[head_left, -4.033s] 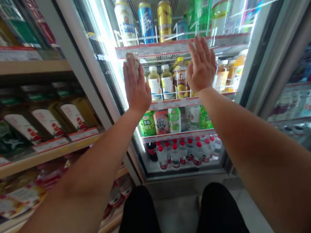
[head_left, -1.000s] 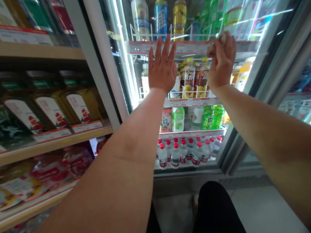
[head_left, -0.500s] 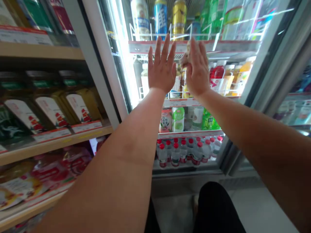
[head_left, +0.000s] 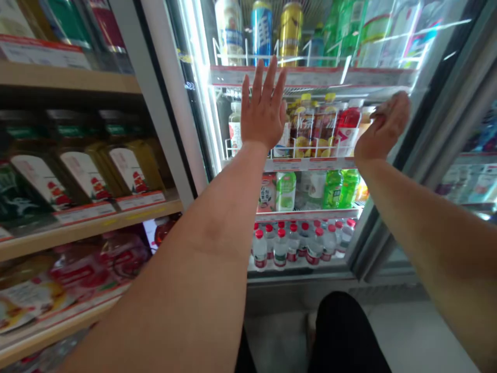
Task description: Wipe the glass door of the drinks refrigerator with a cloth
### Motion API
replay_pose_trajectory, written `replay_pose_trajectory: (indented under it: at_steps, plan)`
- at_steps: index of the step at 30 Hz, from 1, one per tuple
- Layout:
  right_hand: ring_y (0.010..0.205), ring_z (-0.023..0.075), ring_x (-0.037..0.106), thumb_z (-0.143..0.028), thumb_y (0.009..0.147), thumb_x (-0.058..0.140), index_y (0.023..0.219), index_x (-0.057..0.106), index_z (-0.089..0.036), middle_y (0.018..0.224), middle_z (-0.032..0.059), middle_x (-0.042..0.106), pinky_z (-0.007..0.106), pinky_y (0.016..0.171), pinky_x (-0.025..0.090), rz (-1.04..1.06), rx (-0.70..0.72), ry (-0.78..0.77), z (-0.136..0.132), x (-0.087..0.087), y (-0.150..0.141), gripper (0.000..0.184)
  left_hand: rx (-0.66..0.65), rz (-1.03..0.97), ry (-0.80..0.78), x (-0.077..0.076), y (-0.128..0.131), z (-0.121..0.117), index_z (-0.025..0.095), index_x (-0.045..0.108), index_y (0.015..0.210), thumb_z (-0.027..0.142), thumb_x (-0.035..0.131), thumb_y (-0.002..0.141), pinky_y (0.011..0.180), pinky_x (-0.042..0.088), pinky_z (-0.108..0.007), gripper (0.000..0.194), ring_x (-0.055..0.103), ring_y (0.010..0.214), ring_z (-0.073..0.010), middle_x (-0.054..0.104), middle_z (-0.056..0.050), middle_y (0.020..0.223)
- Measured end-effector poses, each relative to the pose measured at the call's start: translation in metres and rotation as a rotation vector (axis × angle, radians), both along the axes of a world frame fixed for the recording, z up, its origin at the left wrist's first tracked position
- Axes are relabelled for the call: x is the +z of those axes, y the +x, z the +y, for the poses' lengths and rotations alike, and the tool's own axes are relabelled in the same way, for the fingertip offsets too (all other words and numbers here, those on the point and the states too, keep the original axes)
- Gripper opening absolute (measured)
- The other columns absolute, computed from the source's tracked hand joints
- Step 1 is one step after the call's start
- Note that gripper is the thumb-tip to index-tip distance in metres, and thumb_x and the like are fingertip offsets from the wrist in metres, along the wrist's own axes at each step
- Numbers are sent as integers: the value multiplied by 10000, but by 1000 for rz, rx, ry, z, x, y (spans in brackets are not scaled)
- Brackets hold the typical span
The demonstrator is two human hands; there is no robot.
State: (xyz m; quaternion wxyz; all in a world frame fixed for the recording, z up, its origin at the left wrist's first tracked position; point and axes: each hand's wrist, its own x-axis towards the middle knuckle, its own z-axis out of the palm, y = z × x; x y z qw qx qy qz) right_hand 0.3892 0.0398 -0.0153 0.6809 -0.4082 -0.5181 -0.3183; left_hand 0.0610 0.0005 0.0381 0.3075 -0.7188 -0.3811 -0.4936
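Note:
My left hand [head_left: 264,111] lies flat on the glass door [head_left: 310,134] of a drinks cooler, fingers stretched upward and apart, holding nothing. My right hand [head_left: 382,128] presses against the same glass near its right edge, fingers bent over a small pale cloth [head_left: 382,110] that only just shows under them. Behind the glass stand rows of bottled drinks [head_left: 316,127] and tall cans [head_left: 262,31].
Small red-capped water bottles [head_left: 295,243] fill the cooler's bottom shelf. To the left, wooden shelves [head_left: 89,220] hold packaged goods with price strips. A second cooler door [head_left: 469,171] stands at the right. My dark-trousered knee [head_left: 345,331] is above a grey floor.
My right hand with the cloth has slid from beside my left hand out to the right and slightly down across the glass. The left hand has stayed flat in place.

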Motion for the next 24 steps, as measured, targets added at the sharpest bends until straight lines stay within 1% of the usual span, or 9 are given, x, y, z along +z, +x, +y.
replay_pose_trajectory:
  at_steps: [2, 5, 7, 9, 12, 15, 17, 20, 24]
  plan:
    - [1569, 254, 242, -212, 939, 273, 1613, 367, -268, 1650, 49, 346, 531, 1336, 133, 202, -60, 15, 1, -2, -3, 683, 0, -11, -19, 1, 1, 1, 374, 294, 1663, 292, 422, 970, 1351, -111, -355, 710, -101, 1596, -90, 105, 197, 1700]
    - [1595, 260, 169, -160, 877, 299, 1608, 354, -139, 1669, 103, 312, 551, 1343, 91, 251, -66, -47, 3, 22, -30, 733, -39, -17, -20, 1, 1, 1, 365, 283, 1671, 298, 414, 966, 1348, -134, -350, 721, -118, 1591, -100, 89, 205, 1699]
    - [1605, 230, 119, -149, 876, 316, 1613, 343, -136, 1689, 68, 296, 518, 1355, 70, 180, -65, -67, 4, 41, -57, 738, -53, -11, -33, 1, 1, 1, 354, 278, 1675, 292, 380, 963, 1344, -150, -350, 722, -138, 1583, -93, 73, 208, 1697]
    - [1612, 175, 86, -163, 931, 303, 1628, 328, -246, 1698, -24, 289, 456, 1365, 75, 57, -68, -74, 1, 50, -89, 702, -44, -12, -41, 2, 1, 0, 360, 286, 1670, 278, 360, 961, 1341, -152, -344, 717, -134, 1582, -74, 80, 208, 1698]
    - [1630, 170, 76, -209, 1000, 252, 1642, 323, -294, 1705, -55, 273, 461, 1374, 114, -196, -42, -114, -14, 39, -135, 651, -5, -8, -7, 1, 0, 1, 347, 311, 1660, 265, 394, 970, 1347, -114, -345, 700, -54, 1607, -96, 126, 161, 1713]
    - [1630, 199, 136, -245, 1010, 280, 1612, 407, -290, 1681, -46, 337, 508, 1368, 185, -415, 51, -159, -29, 26, -158, 617, 45, 16, 58, 0, 0, 1, 300, 310, 1666, 235, 443, 984, 1359, -64, -383, 697, 21, 1624, -153, 166, 93, 1727]
    - [1618, 180, 178, -254, 1022, 286, 1579, 458, -286, 1659, -42, 382, 476, 1367, 196, -435, 85, -155, -33, 29, -153, 584, 81, 47, 81, -1, 0, 1, 239, 312, 1670, 206, 410, 996, 1361, -48, -416, 682, 63, 1629, -193, 197, 32, 1732]
    - [1603, 160, 178, -177, 1002, 287, 1575, 445, -229, 1664, -9, 376, 456, 1368, 134, -289, 62, -118, -28, 46, -118, 596, 76, 56, 85, -1, 0, 0, 206, 313, 1672, 187, 344, 991, 1359, -63, -424, 682, 45, 1630, -199, 204, 10, 1737]
    - [1590, 179, 186, -52, 878, 324, 1580, 402, -107, 1685, 75, 320, 482, 1361, 96, -6, -16, -75, -12, 61, -52, 708, -33, -16, -11, 1, 0, 1, 457, 293, 1642, 322, 426, 951, 1352, -119, -342, 716, -198, 1555, -27, 195, 230, 1684]
